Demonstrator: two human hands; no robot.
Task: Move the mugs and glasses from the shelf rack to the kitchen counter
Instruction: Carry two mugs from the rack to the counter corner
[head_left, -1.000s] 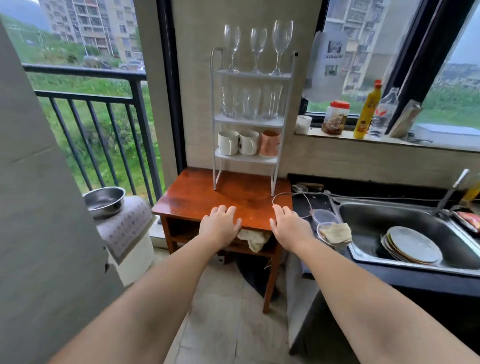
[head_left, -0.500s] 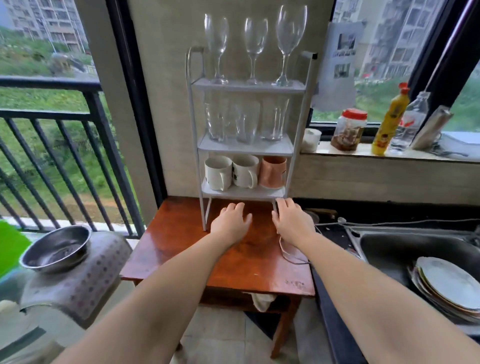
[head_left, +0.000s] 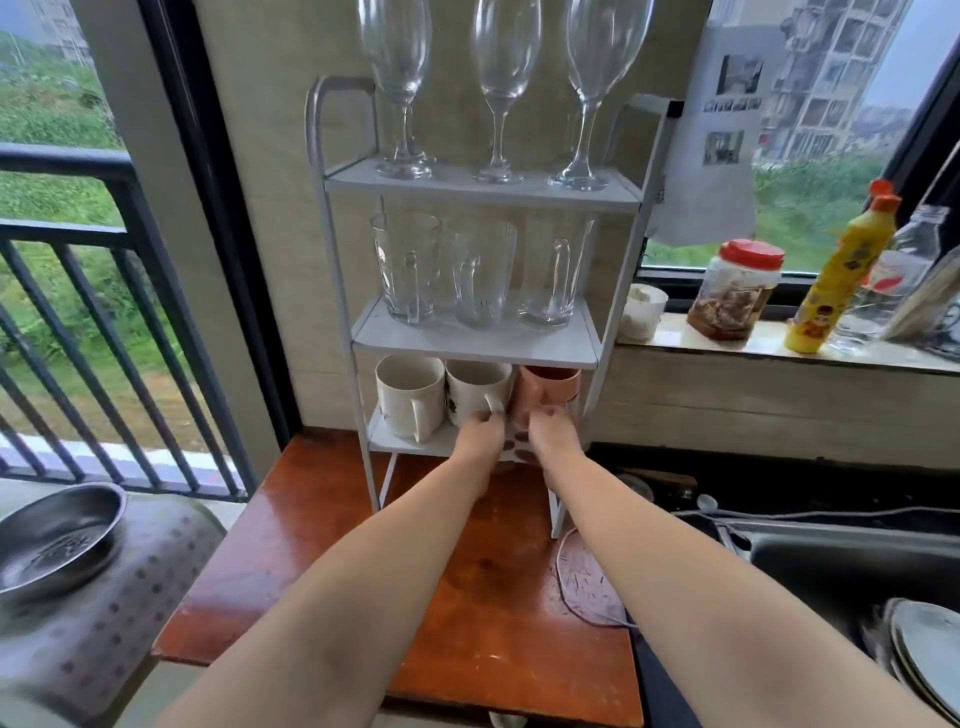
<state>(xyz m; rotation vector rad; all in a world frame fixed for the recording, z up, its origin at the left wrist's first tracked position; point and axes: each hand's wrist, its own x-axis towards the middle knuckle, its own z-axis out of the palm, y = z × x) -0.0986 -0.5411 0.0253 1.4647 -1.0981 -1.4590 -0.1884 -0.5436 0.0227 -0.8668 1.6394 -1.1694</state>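
Observation:
A white three-tier shelf rack (head_left: 467, 340) stands on a red-brown wooden table (head_left: 322, 561). Three wine glasses (head_left: 498, 88) stand on the top tier, three clear glass mugs (head_left: 478, 275) on the middle one. On the bottom tier are a white mug at the left (head_left: 408, 397), a middle white mug (head_left: 475, 387) and a pink mug (head_left: 550, 387). My left hand (head_left: 480, 434) pinches the middle white mug's handle. My right hand (head_left: 550, 436) curls round the pink mug's handle, which its fingers hide.
The dark kitchen counter and steel sink (head_left: 841, 561) with plates lie to the right. A jar (head_left: 735, 291), a yellow bottle (head_left: 836, 275) and a small white cup (head_left: 644, 312) stand on the window sill. A steel bowl (head_left: 54, 535) rests on a covered stand at left.
Both hands rose from above the table to the bottom tier and closed on the handles of the middle white mug and the pink mug. The camera moved closer to the rack.

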